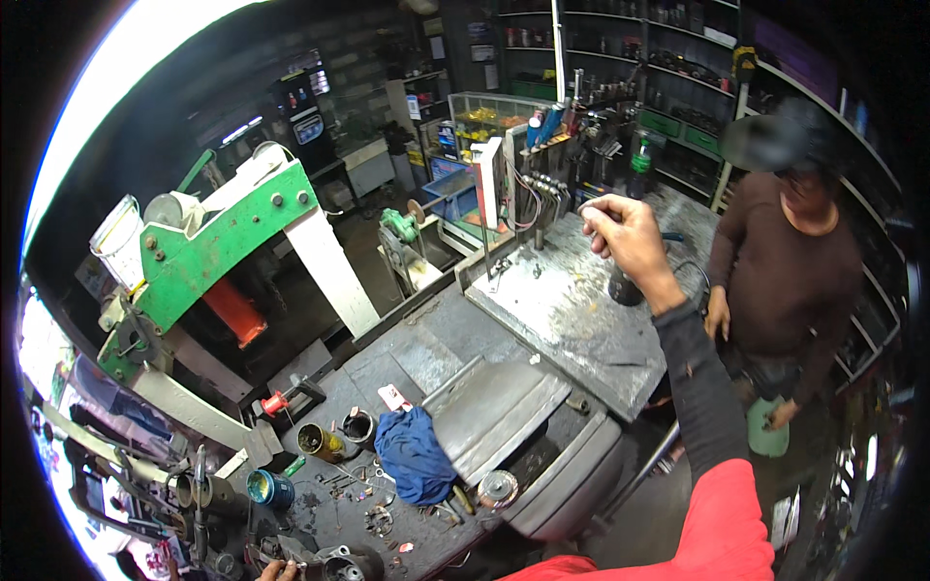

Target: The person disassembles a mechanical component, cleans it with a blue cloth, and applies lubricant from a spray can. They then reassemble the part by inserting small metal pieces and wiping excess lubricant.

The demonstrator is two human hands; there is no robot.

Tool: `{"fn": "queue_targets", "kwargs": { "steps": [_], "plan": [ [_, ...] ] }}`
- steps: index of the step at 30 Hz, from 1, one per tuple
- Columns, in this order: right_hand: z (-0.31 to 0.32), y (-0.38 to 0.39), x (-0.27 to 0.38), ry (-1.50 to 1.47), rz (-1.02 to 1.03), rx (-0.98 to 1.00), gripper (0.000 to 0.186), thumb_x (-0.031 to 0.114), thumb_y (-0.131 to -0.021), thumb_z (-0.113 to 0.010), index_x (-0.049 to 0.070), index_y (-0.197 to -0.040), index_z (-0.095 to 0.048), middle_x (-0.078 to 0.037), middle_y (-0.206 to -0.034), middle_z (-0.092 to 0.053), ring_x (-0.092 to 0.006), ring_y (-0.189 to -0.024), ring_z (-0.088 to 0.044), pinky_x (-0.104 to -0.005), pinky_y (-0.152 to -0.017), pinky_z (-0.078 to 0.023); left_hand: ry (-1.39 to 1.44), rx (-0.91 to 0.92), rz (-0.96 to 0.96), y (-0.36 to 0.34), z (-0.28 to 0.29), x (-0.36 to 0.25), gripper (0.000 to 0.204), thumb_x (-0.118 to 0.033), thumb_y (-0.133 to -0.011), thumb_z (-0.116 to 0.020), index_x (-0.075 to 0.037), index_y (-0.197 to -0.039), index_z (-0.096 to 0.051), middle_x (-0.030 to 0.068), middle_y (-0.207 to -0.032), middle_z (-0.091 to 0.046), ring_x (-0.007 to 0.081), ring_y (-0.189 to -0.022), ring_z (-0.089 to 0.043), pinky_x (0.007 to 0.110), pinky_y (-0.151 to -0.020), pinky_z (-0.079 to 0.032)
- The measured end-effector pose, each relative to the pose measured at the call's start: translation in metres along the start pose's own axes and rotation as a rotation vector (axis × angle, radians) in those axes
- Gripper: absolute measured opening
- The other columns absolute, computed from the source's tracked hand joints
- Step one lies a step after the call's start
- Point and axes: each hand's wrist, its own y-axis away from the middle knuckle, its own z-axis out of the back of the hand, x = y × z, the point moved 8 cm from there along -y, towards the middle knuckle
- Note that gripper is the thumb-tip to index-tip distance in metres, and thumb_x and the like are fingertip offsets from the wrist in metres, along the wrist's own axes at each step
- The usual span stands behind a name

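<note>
My right hand (pixel 630 237), in a black sleeve under red cloth, is raised over the grey metal-topped table. Its thumb and fingertips are pinched together; anything between them is too small to make out. Behind the wrist stands a dark cylindrical object (pixel 625 289). At the lower edge only the fingers of my left hand (pixel 279 569) show, curled against a grey metal part (pixel 295 550). Beside that part sits a round metal housing (pixel 349 564). The rest of the left hand is cut off by the frame.
A blue cloth (pixel 415 455), open cans (pixel 320 442) and scattered small parts cover the near bench. A curved grey panel (pixel 499 416) lies beside them. A green-and-white machine frame (pixel 228 247) rises at left. Another person (pixel 785 261) stands at right, holding something pale green.
</note>
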Motion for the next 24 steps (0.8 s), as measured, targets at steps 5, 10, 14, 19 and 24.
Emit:
{"fn": "queue_targets", "kwargs": {
  "steps": [5, 10, 14, 19, 24],
  "plan": [
    [0.002, -0.145, -0.089, 0.553, 0.165, -0.215, 0.023, 0.01, -0.09, -0.074, 0.005, -0.113, -0.076, -0.009, -0.091, -0.077, -0.0219, -0.076, -0.073, -0.0378, -0.074, -0.059, 0.122, -0.038, 0.208, 0.001, -0.002, -0.007, 0.052, 0.003, -0.089, -0.056, -0.011, -0.137, -0.069, 0.0223, -0.144, -0.063, 0.041, -0.12, -0.066, 0.041, -0.099, -0.054],
    [-0.002, -0.235, -0.091, 0.671, 0.31, -0.376, 0.037, 0.003, -0.088, -0.065, 0.008, -0.125, -0.069, -0.017, -0.121, -0.067, -0.0359, -0.115, -0.066, -0.0462, -0.098, -0.054, 0.177, -0.111, 0.274, 0.0, -0.005, -0.009, 0.053, 0.006, -0.088, -0.053, -0.01, -0.135, -0.071, 0.0216, -0.143, -0.064, 0.039, -0.122, -0.066, 0.04, -0.101, -0.054],
    [0.022, -0.293, -0.087, 0.501, 0.289, -0.506, 0.055, 0.012, -0.092, -0.072, 0.011, -0.145, -0.059, -0.019, -0.133, -0.06, -0.0388, -0.122, -0.062, -0.0459, -0.105, -0.05, 0.152, -0.116, 0.274, -0.005, -0.004, -0.011, 0.054, 0.006, -0.088, -0.053, -0.01, -0.136, -0.07, 0.022, -0.144, -0.063, 0.0403, -0.125, -0.065, 0.041, -0.104, -0.053],
    [0.005, -0.343, -0.102, 0.612, 0.227, -0.282, 0.042, 0.016, -0.092, -0.075, 0.012, -0.133, -0.065, -0.023, -0.123, -0.068, -0.0425, -0.118, -0.066, -0.0494, -0.101, -0.053, 0.044, -0.073, 0.27, -0.003, -0.006, -0.011, 0.056, 0.009, -0.087, -0.053, -0.009, -0.138, -0.069, 0.0232, -0.145, -0.062, 0.0433, -0.129, -0.062, 0.044, -0.109, -0.05],
    [-0.002, -0.362, -0.09, 0.651, 0.148, -0.327, 0.028, 0.012, -0.087, -0.077, 0.007, -0.113, -0.069, -0.021, -0.109, -0.075, -0.0406, -0.109, -0.071, -0.0498, -0.094, -0.056, 0.082, -0.093, 0.238, -0.007, -0.007, -0.006, 0.06, 0.011, -0.084, -0.053, -0.01, -0.138, -0.069, 0.0225, -0.145, -0.063, 0.0421, -0.129, -0.062, 0.043, -0.109, -0.051]
  ]
}}
